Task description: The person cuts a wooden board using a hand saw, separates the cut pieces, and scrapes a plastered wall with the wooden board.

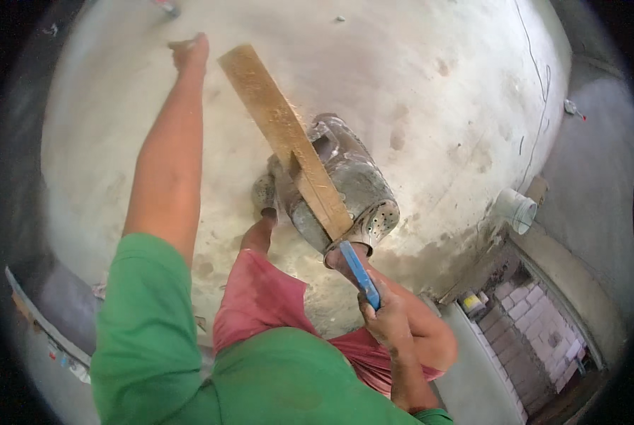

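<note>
the person's right hand (386, 315) is closed around a blue bar-shaped handle (359, 275), with its fingers curled firmly over the lower part. the far end of this handle is close to the near end of a long, flat, yellow-brown board (285, 138); whether the two are joined, i cannot tell. the board slants up to the left, and it passes in front of a grey, smeared container (363, 170), between the person's feet. beside the container, near the right ankle, there is a grey shoe (382, 221) with round holes.

the left arm is stretched far forward. its hand, the left hand (191, 51), is small in the view, with some fingers pointing left; how far it is open, and whether it holds something, i cannot tell. near it is a small red and grey object (166, 7).

on the right, a white bucket (507, 207) lies tilted. lower, a small can (471, 304) carries a yellow patch, maybe a label, too small for reading. next to it are pale blocks (536, 312).
</note>
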`<state>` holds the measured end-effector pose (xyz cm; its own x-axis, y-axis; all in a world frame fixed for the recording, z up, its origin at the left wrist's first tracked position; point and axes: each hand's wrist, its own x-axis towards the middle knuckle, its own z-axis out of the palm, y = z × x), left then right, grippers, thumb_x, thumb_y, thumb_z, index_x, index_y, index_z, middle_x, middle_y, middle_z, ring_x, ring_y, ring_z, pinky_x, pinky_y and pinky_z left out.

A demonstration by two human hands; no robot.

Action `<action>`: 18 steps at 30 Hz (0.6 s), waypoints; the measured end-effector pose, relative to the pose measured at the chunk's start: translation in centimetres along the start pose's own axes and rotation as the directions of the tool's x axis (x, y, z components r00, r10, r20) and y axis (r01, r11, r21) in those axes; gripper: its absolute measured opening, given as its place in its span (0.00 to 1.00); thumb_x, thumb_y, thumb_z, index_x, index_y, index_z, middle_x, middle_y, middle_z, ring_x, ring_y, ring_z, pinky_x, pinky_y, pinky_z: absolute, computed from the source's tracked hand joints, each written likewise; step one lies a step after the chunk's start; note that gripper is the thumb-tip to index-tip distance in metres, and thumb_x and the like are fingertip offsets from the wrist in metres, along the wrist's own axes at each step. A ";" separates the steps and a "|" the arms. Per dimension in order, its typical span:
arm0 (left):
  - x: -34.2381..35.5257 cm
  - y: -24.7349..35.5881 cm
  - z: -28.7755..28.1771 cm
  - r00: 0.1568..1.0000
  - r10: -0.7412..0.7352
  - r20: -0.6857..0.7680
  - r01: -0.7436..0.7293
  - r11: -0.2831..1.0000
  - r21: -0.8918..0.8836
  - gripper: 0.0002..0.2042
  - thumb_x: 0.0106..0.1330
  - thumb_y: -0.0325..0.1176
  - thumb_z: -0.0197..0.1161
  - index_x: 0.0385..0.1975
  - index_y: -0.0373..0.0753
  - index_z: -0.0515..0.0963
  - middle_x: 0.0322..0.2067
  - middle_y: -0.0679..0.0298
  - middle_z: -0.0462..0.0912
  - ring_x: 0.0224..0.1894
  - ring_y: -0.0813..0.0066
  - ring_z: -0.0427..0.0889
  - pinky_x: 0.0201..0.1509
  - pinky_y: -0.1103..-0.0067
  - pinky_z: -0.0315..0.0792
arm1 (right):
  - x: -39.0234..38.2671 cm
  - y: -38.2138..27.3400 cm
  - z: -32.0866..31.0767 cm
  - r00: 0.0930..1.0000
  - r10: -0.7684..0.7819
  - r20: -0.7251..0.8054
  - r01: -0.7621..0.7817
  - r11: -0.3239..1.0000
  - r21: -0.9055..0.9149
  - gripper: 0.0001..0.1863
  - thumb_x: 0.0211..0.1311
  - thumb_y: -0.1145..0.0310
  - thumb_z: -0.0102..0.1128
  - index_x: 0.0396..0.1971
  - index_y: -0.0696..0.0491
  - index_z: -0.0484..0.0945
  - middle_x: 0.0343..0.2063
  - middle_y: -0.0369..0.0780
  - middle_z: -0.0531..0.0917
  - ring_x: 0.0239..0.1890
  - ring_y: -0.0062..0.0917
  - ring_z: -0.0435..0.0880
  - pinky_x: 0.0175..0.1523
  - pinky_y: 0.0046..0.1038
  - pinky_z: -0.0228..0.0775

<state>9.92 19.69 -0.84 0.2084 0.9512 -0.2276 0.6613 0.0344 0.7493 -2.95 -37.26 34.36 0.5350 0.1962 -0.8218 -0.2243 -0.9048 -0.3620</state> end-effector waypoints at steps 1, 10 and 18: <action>-0.4 -0.8 -0.6 0.995 -0.019 0.099 0.018 1.000 0.006 0.56 0.49 0.55 0.75 0.70 0.26 0.49 0.61 0.39 0.69 0.62 0.48 0.71 0.62 0.53 0.70 | 0.1 -0.3 -0.2 1.000 -0.031 -0.004 0.031 0.999 0.006 0.27 0.62 0.67 0.63 0.62 0.55 0.73 0.36 0.56 0.84 0.40 0.48 0.87 0.47 0.40 0.78; -21.1 -6.4 2.8 0.851 -0.222 0.475 0.439 0.797 -0.415 0.20 0.52 0.35 0.78 0.41 0.30 0.81 0.48 0.51 0.82 0.45 0.61 0.82 0.47 0.62 0.78 | 0.2 -3.4 -2.4 0.997 -0.080 0.022 0.082 0.984 -0.158 0.26 0.64 0.68 0.62 0.62 0.58 0.72 0.36 0.52 0.83 0.34 0.37 0.85 0.44 0.32 0.76; -19.1 -9.4 5.4 0.856 -0.183 0.483 0.315 0.926 -0.207 0.27 0.54 0.31 0.77 0.46 0.29 0.67 0.41 0.51 0.81 0.40 0.62 0.84 0.41 0.70 0.79 | -3.8 -1.5 -5.0 0.997 -0.044 0.070 0.045 0.999 -0.016 0.31 0.73 0.51 0.49 0.61 0.64 0.71 0.42 0.51 0.84 0.43 0.33 0.84 0.51 0.31 0.74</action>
<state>3.55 -0.45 -6.90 0.4054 0.6596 -0.6329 0.5291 0.3952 0.7509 -0.59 -38.54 40.28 0.4859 0.2618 -0.8339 -0.1867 -0.9010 -0.3916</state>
